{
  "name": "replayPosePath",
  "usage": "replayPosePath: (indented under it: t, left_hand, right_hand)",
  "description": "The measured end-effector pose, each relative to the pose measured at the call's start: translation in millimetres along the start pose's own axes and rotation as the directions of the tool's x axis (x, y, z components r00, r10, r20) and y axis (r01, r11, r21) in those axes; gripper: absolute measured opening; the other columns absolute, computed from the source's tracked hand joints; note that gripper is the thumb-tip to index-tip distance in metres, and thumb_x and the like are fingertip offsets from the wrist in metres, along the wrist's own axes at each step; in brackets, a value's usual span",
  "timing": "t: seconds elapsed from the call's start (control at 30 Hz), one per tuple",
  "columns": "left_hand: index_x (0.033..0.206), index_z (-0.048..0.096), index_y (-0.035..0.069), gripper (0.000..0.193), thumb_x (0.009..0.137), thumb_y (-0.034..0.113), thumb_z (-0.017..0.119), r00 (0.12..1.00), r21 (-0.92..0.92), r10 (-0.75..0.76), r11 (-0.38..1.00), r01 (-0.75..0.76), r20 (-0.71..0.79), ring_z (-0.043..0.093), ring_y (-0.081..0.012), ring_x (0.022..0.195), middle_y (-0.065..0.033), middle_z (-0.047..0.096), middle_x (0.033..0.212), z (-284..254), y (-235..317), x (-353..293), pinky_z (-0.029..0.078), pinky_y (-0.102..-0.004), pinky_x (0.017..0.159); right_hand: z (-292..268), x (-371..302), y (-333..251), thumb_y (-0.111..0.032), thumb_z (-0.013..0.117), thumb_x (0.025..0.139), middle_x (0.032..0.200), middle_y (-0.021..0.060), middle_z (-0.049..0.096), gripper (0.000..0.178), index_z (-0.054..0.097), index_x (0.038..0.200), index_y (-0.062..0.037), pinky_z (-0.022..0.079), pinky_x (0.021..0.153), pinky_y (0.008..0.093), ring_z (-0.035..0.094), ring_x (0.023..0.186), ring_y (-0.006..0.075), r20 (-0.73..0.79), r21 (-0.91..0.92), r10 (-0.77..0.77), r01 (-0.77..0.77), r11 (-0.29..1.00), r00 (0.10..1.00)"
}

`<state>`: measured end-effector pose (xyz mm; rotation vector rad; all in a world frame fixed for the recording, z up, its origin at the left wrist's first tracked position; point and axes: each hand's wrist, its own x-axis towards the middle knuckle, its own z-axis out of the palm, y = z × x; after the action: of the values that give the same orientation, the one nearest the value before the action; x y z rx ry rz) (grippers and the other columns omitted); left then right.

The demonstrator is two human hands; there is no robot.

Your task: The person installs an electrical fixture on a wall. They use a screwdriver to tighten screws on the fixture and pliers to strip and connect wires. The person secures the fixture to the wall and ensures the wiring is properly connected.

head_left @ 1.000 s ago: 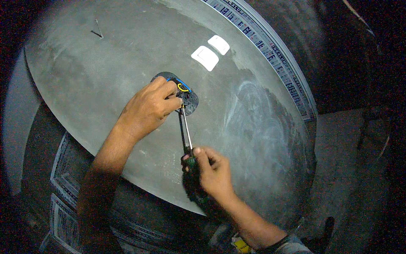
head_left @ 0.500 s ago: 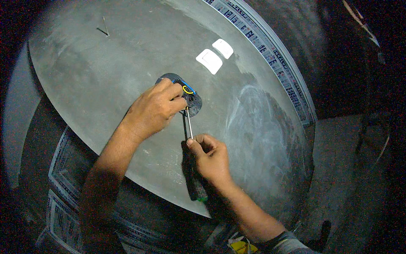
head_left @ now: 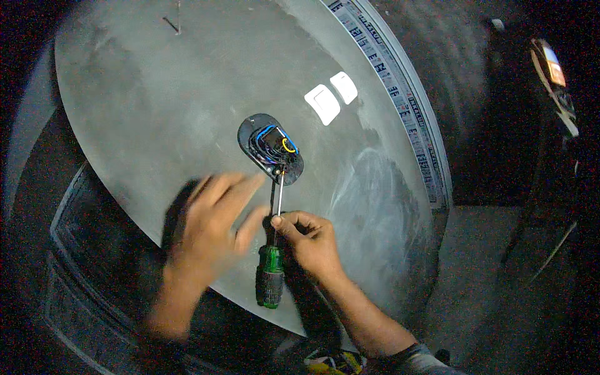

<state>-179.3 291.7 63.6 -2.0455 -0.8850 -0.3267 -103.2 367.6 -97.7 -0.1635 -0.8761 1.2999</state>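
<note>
A black oval plate (head_left: 247,139) with blue and yellow wires lies on the grey oval board (head_left: 206,81). My right hand (head_left: 310,240) pinches the metal shaft of a screwdriver (head_left: 270,278) with a green and black handle. The tip meets the plate's lower right end; what it touches there is too small to make out. My left hand (head_left: 215,222) hovers left of the shaft, blurred by motion, its fingers apart and nothing seen in them. Two white rounded pieces (head_left: 323,104), one larger, rest beyond the plate to the right.
A thin nail-like piece (head_left: 179,17) and its shadow show at the far left of the board. Curved strip with printed film (head_left: 400,94) runs along the right edge. A yellow and black item (head_left: 337,362) lies below the near edge. Dark surroundings hide much.
My left hand has come off the plate and moved toward me, uncovering the wires. The screwdriver stays at the plate in my right hand, its handle now more in view. The view has shifted slightly.
</note>
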Motion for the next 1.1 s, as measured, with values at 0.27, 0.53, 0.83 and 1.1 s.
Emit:
replayPosePath:
  t: [0.27, 0.53, 0.83, 1.1]
  left_hand:
    - [0.126, 0.066, 0.003, 0.057, 0.076, 0.024, 0.086, 0.625, -0.160, -0.765, 0.604, 0.780, 0.156, 0.059, -0.0439, 0.117, -0.0257, 0.061, 0.126, 10.1, 126.0, -122.4, 0.050, -0.0478, 0.099]
    - [0.125, 0.067, 0.000, 0.045, 0.085, 0.016, 0.079, 0.569, -0.168, -0.816, 0.578, 0.799, -0.103, 0.061, -0.0423, 0.110, -0.0263, 0.061, 0.122, 48.5, 143.1, -140.1, 0.051, -0.0487, 0.095]
    - [0.115, 0.065, 0.008, 0.030, 0.087, 0.013, 0.076, 0.893, 0.166, -0.416, 0.881, 0.442, -0.168, 0.064, -0.0433, 0.101, -0.0234, 0.070, 0.118, 66.6, 123.3, -161.7, 0.057, -0.0524, 0.085]
    - [0.112, 0.071, 0.000, 0.036, 0.083, 0.020, 0.078, 0.888, 0.170, -0.394, 0.883, 0.438, -0.239, 0.067, -0.0374, 0.092, -0.0217, 0.070, 0.109, 57.0, 119.4, -145.2, 0.058, -0.0444, 0.080]
  right_hand:
    - [-4.7, 8.0, -12.0, -0.022, 0.076, 0.094, 0.076, -0.0006, 0.068, 0.019, 0.075, 0.090, -0.0036, 0.045, 0.054, 0.0252, 0.058, 0.062, 0.0077, 0.087, -0.066, 0.154, -0.149, 0.987, 0.984]
    - [-20.6, 15.8, -27.3, -0.013, 0.074, 0.095, 0.080, 0.0039, 0.070, 0.013, 0.074, 0.094, 0.0002, 0.050, 0.056, 0.0264, 0.061, 0.067, 0.0090, 0.207, -0.190, 0.089, -0.050, 0.981, 0.974]
    - [-36.8, 95.0, -116.5, 0.004, 0.073, 0.088, 0.091, 0.0093, 0.070, 0.011, 0.074, 0.099, 0.0028, 0.050, 0.066, 0.0259, 0.062, 0.074, 0.0118, 0.662, -0.554, -0.394, 0.770, 0.315, 0.638]
    - [-38.1, 99.9, -116.5, 0.002, 0.074, 0.084, 0.089, 0.0114, 0.070, 0.016, 0.075, 0.100, -0.0018, 0.051, 0.062, 0.0295, 0.066, 0.075, 0.0199, 0.730, -0.553, -0.297, 0.787, 0.274, 0.616]
